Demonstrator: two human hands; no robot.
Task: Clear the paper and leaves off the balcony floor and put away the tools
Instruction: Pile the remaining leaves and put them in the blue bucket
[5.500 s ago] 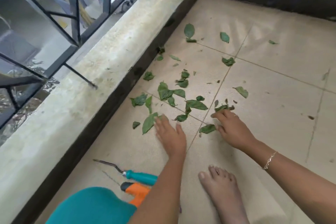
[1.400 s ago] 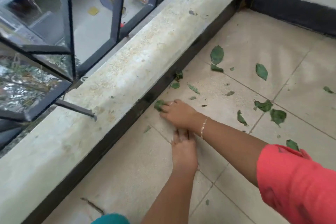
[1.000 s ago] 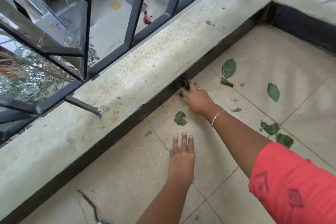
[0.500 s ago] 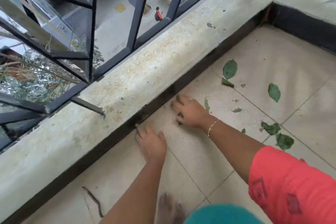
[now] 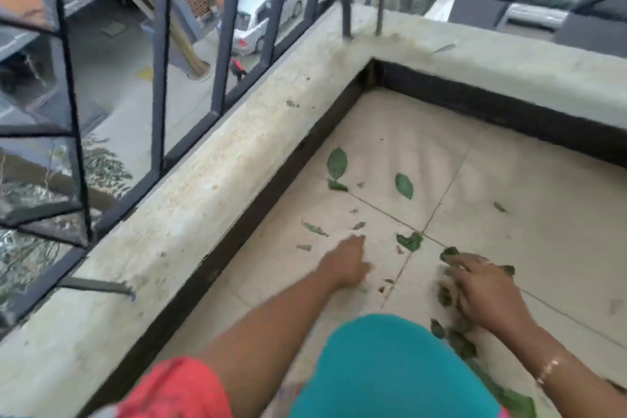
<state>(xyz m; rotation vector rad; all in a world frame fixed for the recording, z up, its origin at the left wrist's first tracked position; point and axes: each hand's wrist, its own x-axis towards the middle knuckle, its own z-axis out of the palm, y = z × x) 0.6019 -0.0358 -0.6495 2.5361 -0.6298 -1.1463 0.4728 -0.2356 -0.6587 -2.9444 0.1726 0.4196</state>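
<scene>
At the left of the frame a concrete ledge (image 5: 210,187) runs under the iron railing (image 5: 157,78). In the centre the left hand (image 5: 346,265) reaches out low over the floor tiles (image 5: 543,231); blur hides whether its grip is apart or together. Past it, stray leaves (image 5: 410,242) lie scattered, a large leaf (image 5: 337,163) farthest up. At lower right the right hand (image 5: 481,292), grip apart and fingers flat, rests on a gathered leaf heap (image 5: 454,336). Gathering looks partway done: the heap is unlifted, strays are left, and no paper or tools are in view.

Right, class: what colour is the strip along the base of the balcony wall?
The strip is black; the head view shows it best.
</scene>
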